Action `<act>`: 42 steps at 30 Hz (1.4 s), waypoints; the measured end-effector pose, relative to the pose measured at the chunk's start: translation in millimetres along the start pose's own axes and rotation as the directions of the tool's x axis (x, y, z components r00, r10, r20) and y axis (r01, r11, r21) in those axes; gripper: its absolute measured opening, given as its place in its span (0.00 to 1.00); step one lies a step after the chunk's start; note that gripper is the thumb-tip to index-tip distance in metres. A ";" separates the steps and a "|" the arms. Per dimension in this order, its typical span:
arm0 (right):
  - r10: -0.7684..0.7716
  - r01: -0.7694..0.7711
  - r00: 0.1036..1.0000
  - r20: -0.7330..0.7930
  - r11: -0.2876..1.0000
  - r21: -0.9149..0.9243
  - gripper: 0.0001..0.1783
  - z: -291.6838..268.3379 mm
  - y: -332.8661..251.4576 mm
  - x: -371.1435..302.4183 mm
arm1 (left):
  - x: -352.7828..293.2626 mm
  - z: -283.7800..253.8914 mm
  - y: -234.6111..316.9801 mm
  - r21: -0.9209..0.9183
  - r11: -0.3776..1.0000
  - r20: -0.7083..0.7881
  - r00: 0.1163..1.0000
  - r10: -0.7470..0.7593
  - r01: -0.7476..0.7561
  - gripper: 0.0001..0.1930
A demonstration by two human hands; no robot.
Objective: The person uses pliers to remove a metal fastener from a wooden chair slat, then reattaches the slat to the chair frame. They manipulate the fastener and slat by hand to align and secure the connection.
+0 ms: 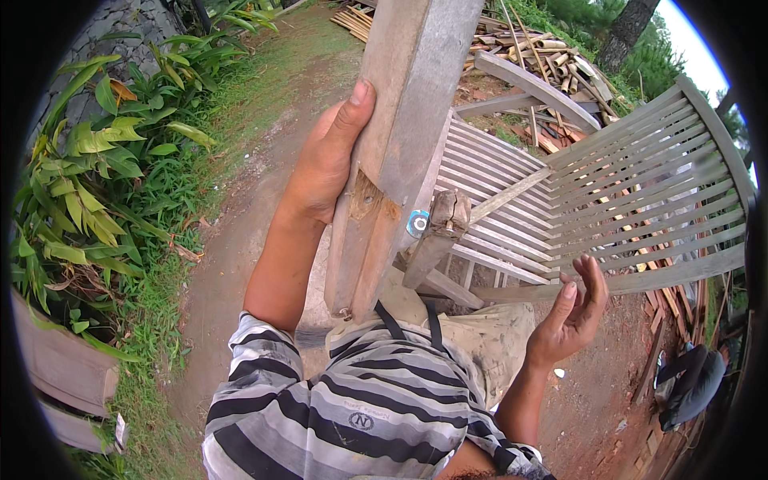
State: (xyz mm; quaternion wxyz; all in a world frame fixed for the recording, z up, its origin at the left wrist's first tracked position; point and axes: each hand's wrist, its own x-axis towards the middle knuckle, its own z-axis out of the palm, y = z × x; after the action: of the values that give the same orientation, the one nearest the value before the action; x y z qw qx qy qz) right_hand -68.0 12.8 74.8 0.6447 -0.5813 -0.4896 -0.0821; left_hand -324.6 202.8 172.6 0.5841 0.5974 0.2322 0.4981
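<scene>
My left hand (330,152) is closed round a thick grey wooden beam (400,120), its thumb lying on the front face. The beam stands tilted before me, with a raw brown notch low on it and a metal bolt end at its bottom. Beside the beam is the weathered slatted wooden chair (492,184), lying at an angle. A short wooden leg (432,248) of it ends in a rough block with a bolt. My right hand (572,316) holds nothing; its fingers are apart and slightly curled, near the chair's lower rail. A blue-and-white round piece (418,223) shows behind the beam.
Leafy plants (88,184) grow along the left, beside a dirt path (232,232). A heap of wood scraps (560,68) lies at the back by a tree trunk (628,32). At the right, a person (693,384) is bent low. Wooden boards (64,364) are at the lower left.
</scene>
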 end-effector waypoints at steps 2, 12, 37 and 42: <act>-0.044 0.036 0.994 0.098 0.996 0.084 0.20 13.6 -24.7 -11.5 | 7.8 -0.9 -10.0 -0.034 0.999 0.037 0.999 -0.028 0.030 0.38; -0.284 0.296 0.943 0.175 0.954 -0.045 0.23 70.8 -76.1 3.9 | 54.9 10.1 -28.8 -0.114 0.992 0.109 0.992 0.068 -0.055 0.38; -0.225 0.239 0.971 0.085 0.866 -0.439 0.26 43.6 -65.8 -8.9 | 43.0 124.1 -145.7 -0.887 0.409 0.361 0.875 0.321 0.216 0.36; -0.260 0.234 0.965 0.047 0.758 -0.609 0.21 35.1 -59.7 -8.5 | 31.0 125.0 -143.2 -0.851 0.453 0.397 0.891 0.219 0.268 0.38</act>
State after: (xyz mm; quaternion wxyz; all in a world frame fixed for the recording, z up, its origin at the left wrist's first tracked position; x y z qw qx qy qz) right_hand -131.4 19.5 103.1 0.4161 -0.6865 -0.4959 -0.3312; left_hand -160.4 201.2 71.9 0.8528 0.2966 -0.1970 0.3820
